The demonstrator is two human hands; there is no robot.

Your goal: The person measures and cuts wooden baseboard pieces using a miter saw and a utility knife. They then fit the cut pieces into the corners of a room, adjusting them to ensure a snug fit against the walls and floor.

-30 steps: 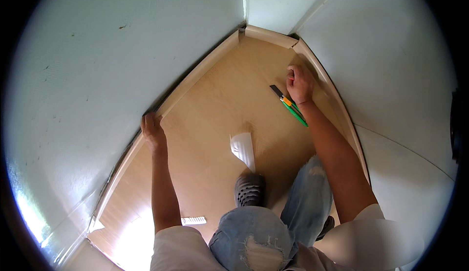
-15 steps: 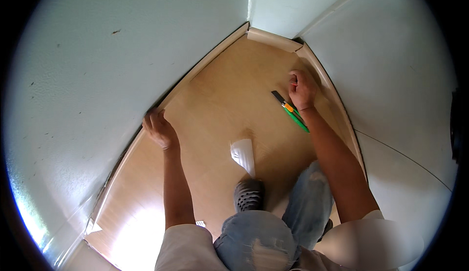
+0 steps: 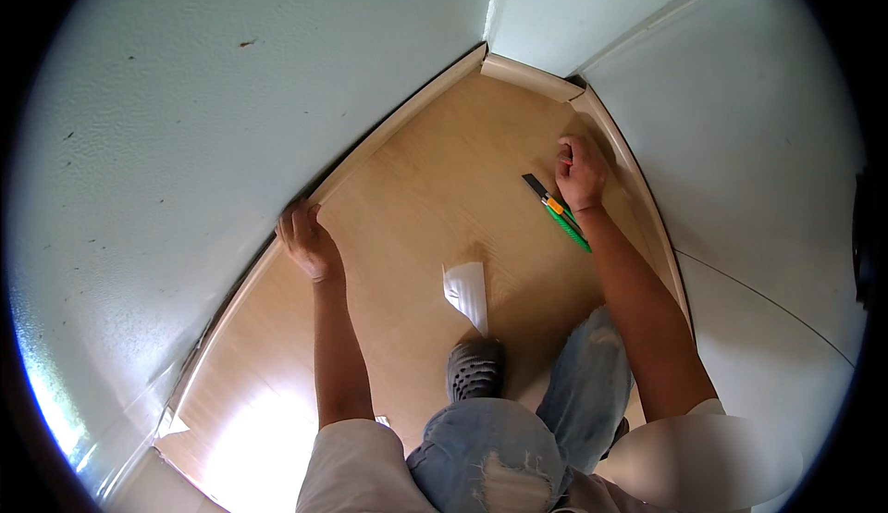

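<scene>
My left hand [image 3: 309, 240] is at the beige skirting strip [image 3: 388, 132] along the left wall, its fingers bent over the strip's upper edge. A dark gap runs between this strip and the wall. On the right, my right hand [image 3: 583, 174] is closed in a loose fist low over the floor, near the right-hand skirting strip [image 3: 632, 173]. A small orange-red bit shows between its fingers; what it belongs to is hidden. A green utility knife [image 3: 561, 217] with an orange slider and dark blade lies on the floor just left of my right wrist.
A torn white scrap [image 3: 467, 293] lies on the wood-look floor [image 3: 416, 198] in front of my shoe [image 3: 475, 370]. A short skirting piece [image 3: 529, 76] spans the far end, with a dark gap at its right corner. Pale walls close in on both sides.
The view has shifted slightly, so the far corner and knife appear a little farther right. Both hands keep nearly the same places and poses.
</scene>
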